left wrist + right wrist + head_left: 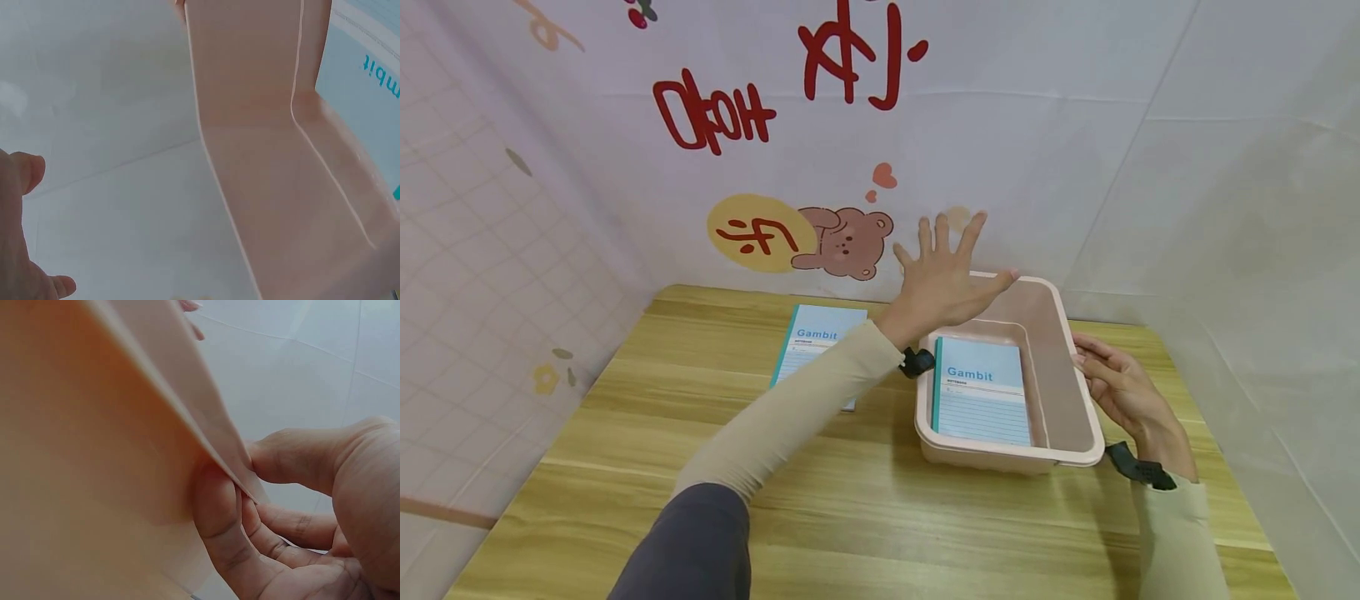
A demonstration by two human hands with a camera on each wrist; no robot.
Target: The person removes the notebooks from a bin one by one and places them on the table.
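The fingers of your left hand (942,282) spread wide near the far left corner of the bin (1009,453); your right hand (1123,385) pinches its right rim. One notebook (981,412) lies inside (cover up), a second notebook (826,323) on the bench (865,517), partly behind your left sleeve (797,408).

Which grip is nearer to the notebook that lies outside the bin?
Left. The left grip is spread to the right of the notebook, near the back-left corner of the bin; the right grip pinches its right rim, farther away.
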